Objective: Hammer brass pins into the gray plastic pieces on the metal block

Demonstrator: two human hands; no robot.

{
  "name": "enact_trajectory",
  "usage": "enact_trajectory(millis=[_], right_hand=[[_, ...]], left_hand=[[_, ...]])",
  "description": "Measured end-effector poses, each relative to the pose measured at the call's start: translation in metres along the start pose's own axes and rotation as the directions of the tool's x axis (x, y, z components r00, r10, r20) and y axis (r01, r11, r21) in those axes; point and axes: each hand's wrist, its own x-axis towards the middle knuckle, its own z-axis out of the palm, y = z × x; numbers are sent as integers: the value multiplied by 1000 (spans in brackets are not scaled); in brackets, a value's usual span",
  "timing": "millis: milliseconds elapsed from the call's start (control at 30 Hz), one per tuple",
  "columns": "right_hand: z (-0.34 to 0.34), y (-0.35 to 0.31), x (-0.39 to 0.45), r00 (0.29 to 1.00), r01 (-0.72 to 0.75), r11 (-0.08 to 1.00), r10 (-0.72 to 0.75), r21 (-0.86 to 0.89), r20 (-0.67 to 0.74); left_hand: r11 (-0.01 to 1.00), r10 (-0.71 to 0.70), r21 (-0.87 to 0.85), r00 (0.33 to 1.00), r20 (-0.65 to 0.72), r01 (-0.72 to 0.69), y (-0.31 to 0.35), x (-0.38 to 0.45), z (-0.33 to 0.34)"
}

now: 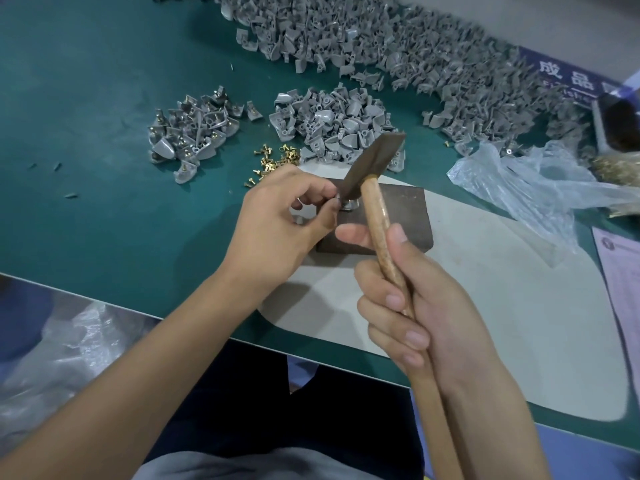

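Left fingers (330,202) pinching gray piece (349,203) on metal block (408,209), right hand (412,306) gripping hammer (377,206)

At the far right edge of my table lies a dark blue sign (568,77), partly buried under grey pieces. On it I can read two white Chinese characters, 成品; a third is cut off by the frame. Under them runs a line of white Latin letters, seemingly beginning "Fini", too blurred and covered to read fully. Near the right edge, closer to me, lies a printed sheet (620,282) with a round emblem; its print is too small to read.
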Motion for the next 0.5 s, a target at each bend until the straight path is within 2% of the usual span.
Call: enact_trajectory(millis=[133, 300, 433, 500], right_hand=[[2, -1, -5, 990, 78, 995, -84, 59, 111], [2, 5, -3, 999, 36, 996, -39, -79, -31], [6, 5, -3, 995, 93, 995, -95, -41, -36], [5, 3, -3, 995, 55, 996, -60, -68, -78]], left_hand=[[998, 34, 52, 999, 10, -35, -1, 0, 0], [1000, 18, 20, 1000, 9, -18, 0, 0, -1], [999, 1, 47, 1000, 17, -2, 0, 1, 0], [999, -2, 34, 1000, 17, 1, 0, 0, 0]])
